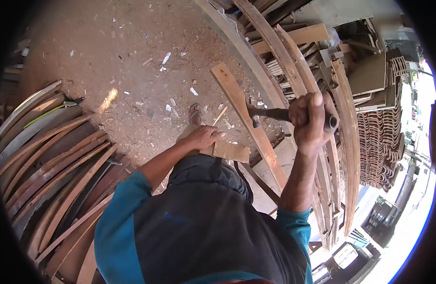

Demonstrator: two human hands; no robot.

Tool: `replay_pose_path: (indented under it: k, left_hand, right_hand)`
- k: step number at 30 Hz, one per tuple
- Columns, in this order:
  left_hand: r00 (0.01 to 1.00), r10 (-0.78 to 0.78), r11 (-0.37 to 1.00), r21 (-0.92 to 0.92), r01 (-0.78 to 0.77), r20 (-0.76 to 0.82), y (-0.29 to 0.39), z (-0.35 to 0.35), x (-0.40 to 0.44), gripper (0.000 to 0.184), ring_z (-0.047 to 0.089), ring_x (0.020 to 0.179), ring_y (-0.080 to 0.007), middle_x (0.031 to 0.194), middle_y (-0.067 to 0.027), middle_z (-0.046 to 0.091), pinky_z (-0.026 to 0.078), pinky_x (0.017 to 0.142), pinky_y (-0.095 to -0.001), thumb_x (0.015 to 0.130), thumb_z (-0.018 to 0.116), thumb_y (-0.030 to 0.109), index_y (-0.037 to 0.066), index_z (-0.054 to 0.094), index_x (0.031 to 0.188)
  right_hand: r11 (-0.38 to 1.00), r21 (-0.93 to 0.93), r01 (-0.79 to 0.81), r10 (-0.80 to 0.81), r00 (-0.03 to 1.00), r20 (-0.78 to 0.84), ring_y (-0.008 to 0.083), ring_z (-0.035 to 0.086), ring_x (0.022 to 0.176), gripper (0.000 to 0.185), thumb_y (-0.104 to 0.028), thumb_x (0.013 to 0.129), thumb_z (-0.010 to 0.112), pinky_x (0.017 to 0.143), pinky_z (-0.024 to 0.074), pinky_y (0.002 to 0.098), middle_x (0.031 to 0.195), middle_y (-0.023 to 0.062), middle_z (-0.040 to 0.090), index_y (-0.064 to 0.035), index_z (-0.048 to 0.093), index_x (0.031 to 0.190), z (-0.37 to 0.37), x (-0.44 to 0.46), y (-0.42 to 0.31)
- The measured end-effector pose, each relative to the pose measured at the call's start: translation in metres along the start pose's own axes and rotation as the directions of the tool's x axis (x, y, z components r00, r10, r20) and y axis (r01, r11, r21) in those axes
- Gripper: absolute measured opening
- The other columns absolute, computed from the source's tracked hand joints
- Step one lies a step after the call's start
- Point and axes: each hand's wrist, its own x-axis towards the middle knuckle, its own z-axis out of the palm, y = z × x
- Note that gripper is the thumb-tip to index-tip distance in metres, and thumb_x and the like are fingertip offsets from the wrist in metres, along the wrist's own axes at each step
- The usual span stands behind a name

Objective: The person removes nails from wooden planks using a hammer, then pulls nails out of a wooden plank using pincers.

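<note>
In my right hand (313,116) I grip a hammer (274,113) by its dark handle, fingers wrapped round it. The handle's round butt pokes out on the right, and the metal head points left, raised above a long plank (237,97). My left hand (204,137) is at a short piece of light wood (232,151) in front of my body, holding its left end. Its thumb shows on top, while the other fingers are partly hidden. The wood's right end sticks out past the hand, near the long plank.
Curved timber pieces (62,170) lie stacked on the left. Long curved beams (348,142) run along the right, beside stacked roof tiles (376,142) and boards (369,75). Wood chips litter the dirt floor (133,47). One sandalled foot (195,115) shows ahead.
</note>
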Motion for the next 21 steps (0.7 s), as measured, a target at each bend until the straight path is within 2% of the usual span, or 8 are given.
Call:
replay_pose_path:
  k: [4,6,10,12,13,16,17,21]
  left_hand:
    - [0.999,0.039,0.999,0.019,-0.038,-0.037,0.0,0.005,0.057,0.081,0.063,0.118,-0.044,0.121,-0.0314,0.067,0.049,0.1,-0.0478,0.095,0.058,0.065,-0.005,0.054,0.137]
    - [0.983,-0.082,0.997,0.024,0.079,0.162,0.016,-0.006,0.076,0.101,0.061,0.121,-0.0463,0.124,-0.0334,0.065,0.049,0.104,-0.0473,0.088,0.062,0.072,-0.007,0.041,0.147]
    - [0.998,-0.049,0.97,-0.235,0.054,0.03,0.037,-0.026,0.091,0.097,0.064,0.116,-0.0443,0.121,-0.0327,0.066,0.051,0.1,-0.047,0.085,0.063,0.075,-0.005,0.052,0.139]
    - [0.982,-0.093,0.916,-0.372,0.15,0.167,0.041,-0.037,0.098,0.09,0.067,0.113,-0.0416,0.12,-0.0318,0.067,0.052,0.097,-0.0463,0.085,0.063,0.076,-0.002,0.062,0.129]
    - [0.991,-0.084,0.909,-0.401,0.117,0.1,0.041,-0.034,0.097,0.081,0.067,0.114,-0.0383,0.119,-0.0295,0.069,0.052,0.097,-0.0451,0.085,0.064,0.074,0.001,0.068,0.12]
    - [0.997,-0.058,0.851,-0.519,0.075,0.05,0.033,-0.019,0.103,0.079,0.067,0.116,-0.0373,0.12,-0.0268,0.069,0.051,0.099,-0.0439,0.087,0.067,0.069,-0.001,0.066,0.124]
    - [0.992,-0.116,0.867,-0.483,0.12,0.04,0.032,-0.014,0.101,0.075,0.066,0.117,-0.0362,0.121,-0.0249,0.07,0.05,0.101,-0.0429,0.089,0.069,0.062,-0.003,0.063,0.127]
    - [0.993,-0.12,0.794,-0.602,0.088,-0.013,0.025,0.004,0.103,0.072,0.067,0.117,-0.037,0.12,-0.0242,0.07,0.05,0.101,-0.0428,0.091,0.07,0.058,-0.003,0.062,0.127]
  right_hand:
    - [0.983,-0.037,-0.179,0.182,0.978,0.102,0.0072,0.047,0.048,0.039,-0.03,0.101,0.066,0.044,0.0352,0.0266,0.057,0.0002,0.052,-0.0035,0.059,0.073,0.076,0.076,0.035]
    - [0.967,-0.135,-0.218,0.24,0.955,0.177,0.0064,0.048,0.048,0.039,-0.03,0.101,0.066,0.044,0.0351,0.0255,0.056,-0.0007,0.053,-0.0042,0.06,0.073,0.099,0.101,0.056]
    - [0.928,-0.303,-0.217,0.288,0.933,0.214,0.0073,0.049,0.051,0.041,-0.032,0.099,0.068,0.047,0.0376,0.028,0.056,-0.0007,0.055,-0.0032,0.059,0.071,0.143,0.136,0.089]
    - [0.891,-0.448,-0.075,0.21,0.943,0.26,0.0086,0.051,0.055,0.044,-0.037,0.096,0.07,0.05,0.0406,0.032,0.057,-0.0004,0.056,-0.0024,0.058,0.071,0.164,0.149,0.104]
    - [0.895,-0.445,-0.03,0.186,0.932,0.311,0.0102,0.051,0.057,0.047,-0.039,0.094,0.072,0.054,0.0425,0.0357,0.057,-0.0004,0.055,-0.0017,0.058,0.07,0.175,0.158,0.118]
    - [0.915,-0.381,0.131,-0.003,0.948,0.318,0.011,0.043,0.061,0.029,-0.023,0.097,0.071,0.057,0.037,0.0318,0.062,-0.0011,0.051,0.0008,0.065,0.082,0.211,0.174,0.131]
    - [0.874,-0.474,0.108,0.046,0.952,0.303,0.013,0.045,0.062,0.031,-0.026,0.098,0.071,0.058,0.0388,0.0353,0.063,-0.0001,0.051,0.0047,0.067,0.094,0.213,0.184,0.138]
    - [0.857,-0.486,0.17,-0.133,0.985,0.11,0.0102,0.049,0.053,0.036,-0.032,0.097,0.072,0.05,0.0398,0.029,0.058,0.0001,0.053,-0.0013,0.062,0.08,0.192,0.198,0.149]
